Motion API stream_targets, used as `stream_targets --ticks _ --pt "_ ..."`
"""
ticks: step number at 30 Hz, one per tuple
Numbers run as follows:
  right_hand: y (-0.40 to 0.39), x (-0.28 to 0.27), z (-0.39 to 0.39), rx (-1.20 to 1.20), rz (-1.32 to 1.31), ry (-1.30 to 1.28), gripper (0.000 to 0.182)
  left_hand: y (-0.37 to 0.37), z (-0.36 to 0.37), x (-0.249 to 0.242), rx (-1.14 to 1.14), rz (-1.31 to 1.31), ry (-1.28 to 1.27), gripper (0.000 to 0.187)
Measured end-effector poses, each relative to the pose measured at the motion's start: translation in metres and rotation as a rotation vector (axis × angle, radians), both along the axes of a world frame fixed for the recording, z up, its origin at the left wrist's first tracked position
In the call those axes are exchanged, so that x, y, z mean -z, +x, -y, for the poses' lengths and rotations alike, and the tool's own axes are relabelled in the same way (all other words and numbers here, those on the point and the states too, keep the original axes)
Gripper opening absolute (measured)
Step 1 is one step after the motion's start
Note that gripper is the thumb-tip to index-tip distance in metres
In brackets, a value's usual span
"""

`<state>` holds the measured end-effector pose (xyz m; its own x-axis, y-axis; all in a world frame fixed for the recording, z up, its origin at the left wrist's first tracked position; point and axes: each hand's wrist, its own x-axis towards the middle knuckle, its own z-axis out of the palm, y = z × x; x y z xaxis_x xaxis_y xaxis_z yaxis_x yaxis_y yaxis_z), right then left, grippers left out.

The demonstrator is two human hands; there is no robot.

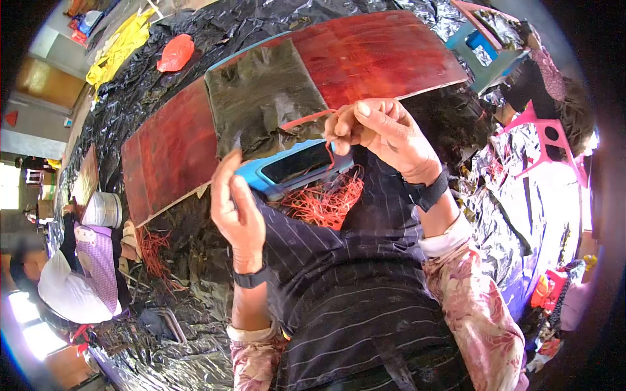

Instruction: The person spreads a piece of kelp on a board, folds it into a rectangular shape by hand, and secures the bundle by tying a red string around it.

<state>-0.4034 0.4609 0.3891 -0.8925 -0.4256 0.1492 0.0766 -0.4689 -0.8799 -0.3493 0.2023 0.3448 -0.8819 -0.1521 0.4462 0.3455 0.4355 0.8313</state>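
Note:
My right hand [390,135] pinches a thin red string [306,120], which runs left across the near edge of a dark, creased sheet [264,94]. A loose end hangs below the fingers. My left hand [238,212] is open, fingers stretched up and thumb apart, with its fingertips right at the sheet's near left corner. The sheet lies on a reddish-brown board [381,55]. Under the sheet's near edge, between the hands, sits a blue stool [261,174] with a dark opening. A tangle of red strings [326,203] lies by the dark striped apron [372,287].
Crumpled black plastic sheeting [215,32] covers the floor. A red bag [176,53] and yellow cloth [124,49] lie far left. More red strings [154,254] and a white bucket [104,210] are left, near another person [81,280]. A pink stool [551,137] stands right.

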Motion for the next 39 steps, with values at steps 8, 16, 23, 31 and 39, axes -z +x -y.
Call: stream_targets --ticks 8,16,23,31,39 --pt "0.003 -0.017 0.007 -0.021 -0.030 -0.079 0.039 -0.004 -0.068 -0.015 0.548 0.274 0.322 0.052" --pt "-0.007 -0.012 -0.007 0.096 -0.026 -0.121 0.025 0.005 -0.085 -0.004 0.687 0.538 0.498 0.025" --pt "-0.064 0.031 -0.043 0.331 -0.008 0.084 0.022 0.016 -0.080 0.025 0.533 0.608 0.595 0.025" --pt "-0.139 0.048 -0.061 0.508 -0.088 0.627 0.021 -0.011 -0.098 0.047 0.483 0.751 0.601 0.025" --pt "-0.182 0.044 -0.050 0.507 -0.558 1.103 0.020 -0.039 -0.118 0.065 0.398 0.872 0.667 0.027"
